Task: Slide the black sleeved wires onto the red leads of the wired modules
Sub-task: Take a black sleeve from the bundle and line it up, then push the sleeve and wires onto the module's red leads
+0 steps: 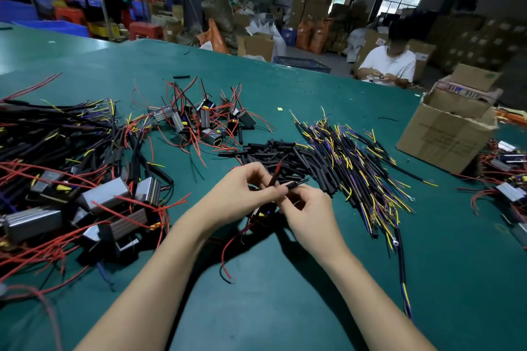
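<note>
Over a green table (285, 293), the left hand (242, 194) pinches a red lead (274, 175) and the right hand (309, 208) pinches a black sleeved wire (296, 184), a wired module (263, 212) beneath them, loose sleeves (285, 151) at twelve o'clock.

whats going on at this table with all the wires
A person is fitting a black sleeve onto a red lead. The left hand pinches the lead while the right hand holds the sleeve against it, above a small module. Piles of modules, loose sleeves and sleeved wires lie on the green table.
</note>
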Motion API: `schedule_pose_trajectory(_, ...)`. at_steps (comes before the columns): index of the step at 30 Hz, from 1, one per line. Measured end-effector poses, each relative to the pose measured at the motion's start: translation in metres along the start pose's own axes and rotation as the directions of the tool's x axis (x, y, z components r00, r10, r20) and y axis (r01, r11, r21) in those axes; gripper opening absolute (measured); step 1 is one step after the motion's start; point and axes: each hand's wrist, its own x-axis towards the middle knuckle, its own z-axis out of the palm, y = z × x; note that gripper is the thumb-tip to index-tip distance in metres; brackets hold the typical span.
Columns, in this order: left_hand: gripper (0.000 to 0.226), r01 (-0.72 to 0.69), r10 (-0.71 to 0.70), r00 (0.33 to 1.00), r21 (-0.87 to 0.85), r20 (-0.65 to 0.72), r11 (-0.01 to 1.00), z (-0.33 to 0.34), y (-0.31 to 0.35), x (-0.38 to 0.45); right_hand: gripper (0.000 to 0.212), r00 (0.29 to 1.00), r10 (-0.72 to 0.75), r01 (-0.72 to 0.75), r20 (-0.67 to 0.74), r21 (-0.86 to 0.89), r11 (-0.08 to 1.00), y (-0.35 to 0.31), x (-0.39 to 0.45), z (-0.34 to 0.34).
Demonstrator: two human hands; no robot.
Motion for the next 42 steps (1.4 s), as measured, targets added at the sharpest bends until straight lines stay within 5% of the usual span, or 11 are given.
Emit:
schedule_pose_trajectory(8, 0.010, -0.160, 0.159, 0.975, 0.005, -0.153, 0.987, 0.018, 0.000, 0.002, 0.010, 0.999, -0.006, 0.011, 0.047, -0.117, 0.993, 0.002, 0.002, -0.009)
schedule_pose_trajectory(15, 0.013, -0.159, 0.153, 0.980, -0.042, -0.126, 0.986, 0.020, -0.002, 0.004, 0.018, 0.998, 0.051, -0.059, 0.031, 0.361, 0.931, 0.000, 0.006, -0.030)
schedule_pose_trajectory(28, 0.013, -0.172, 0.193, 0.978, 0.216, -0.082, 0.961, 0.017, -0.003, 0.004, 0.010, 0.970, 0.208, -0.120, -0.123, 0.501, 0.857, 0.004, 0.004, -0.017)
schedule_pose_trajectory(33, 0.005, -0.267, 0.297, 0.937, 0.168, -0.186, 0.949, 0.029, 0.010, 0.002, 0.012, 0.981, 0.161, -0.095, -0.109, 0.459, 0.883, 0.005, 0.005, -0.020)
schedule_pose_trajectory(42, 0.011, -0.178, 0.208, 0.949, 0.143, -0.236, 0.974, 0.035, 0.002, 0.006, 0.015, 0.944, 0.298, -0.189, -0.140, 0.510, 0.839, 0.007, 0.008, -0.012)
